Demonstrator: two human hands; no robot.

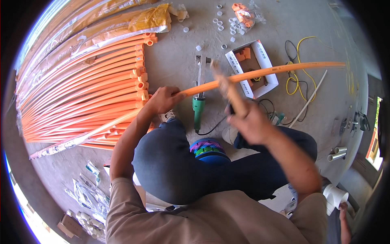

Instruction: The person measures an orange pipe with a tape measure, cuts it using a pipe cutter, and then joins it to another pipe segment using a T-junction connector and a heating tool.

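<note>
My left hand [163, 99] grips one end of a long orange pipe [284, 70] that runs out to the right over the concrete floor. In my right hand [247, 118] is a wooden-handled tool [226, 86], blurred with motion, which crosses over the pipe just right of my left hand. Below the pipe, a green-handled pipe welding tool [198, 101] with a black cord lies on the floor between my knees.
A big stack of orange pipes [81, 93] lies at left, some in plastic wrap. White ring fittings [227, 24] and orange fittings [243, 14] are scattered at the top. An open white box [266, 61], a yellow cable [300, 77] and white pipe pieces [337, 152] lie at right.
</note>
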